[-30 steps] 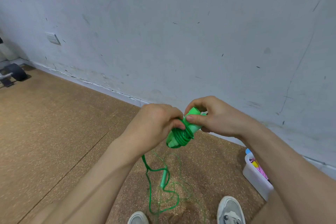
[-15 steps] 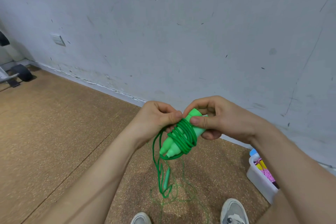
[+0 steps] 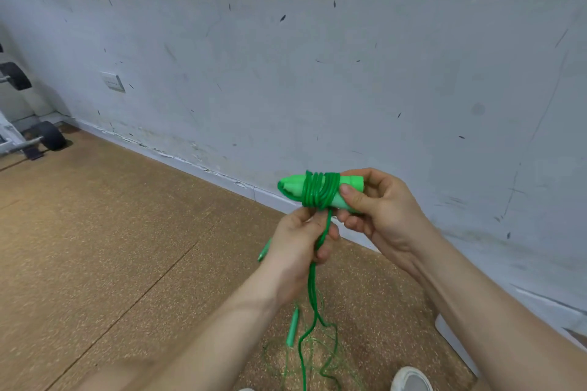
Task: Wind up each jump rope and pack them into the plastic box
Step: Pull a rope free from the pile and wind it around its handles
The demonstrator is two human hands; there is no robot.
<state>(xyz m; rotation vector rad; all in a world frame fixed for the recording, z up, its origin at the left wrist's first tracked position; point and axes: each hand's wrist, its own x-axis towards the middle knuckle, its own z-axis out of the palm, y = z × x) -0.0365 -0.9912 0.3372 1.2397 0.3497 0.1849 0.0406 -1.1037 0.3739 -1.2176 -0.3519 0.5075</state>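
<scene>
Green jump rope (image 3: 319, 192): I hold its two light green handles side by side, lying roughly level in front of the wall (image 3: 317, 57). Several turns of the darker green cord are wound tight around their middle. My right hand (image 3: 381, 213) grips the handles at their right end, with the thumb pressed on the near side just beside the coils and the fingers curled underneath. My left hand (image 3: 297, 246) sits just below the bundle, fingers closed around the loose cord (image 3: 313, 289) where it leaves the coils. From that fist the cord drops down between my forearms into a loose tangle on the cork floor (image 3: 111, 232). A slim light green piece (image 3: 293, 327) hangs among the strands near the floor, and I cannot tell what it is. The white plastic box (image 3: 451, 340) sits on the floor at lower right, mostly hidden behind my right forearm and well apart from the rope. A white shoe toe (image 3: 409, 379) shows at the bottom edge. A wall socket (image 3: 111, 82) and a black wheel (image 3: 50, 135) are at far left.
</scene>
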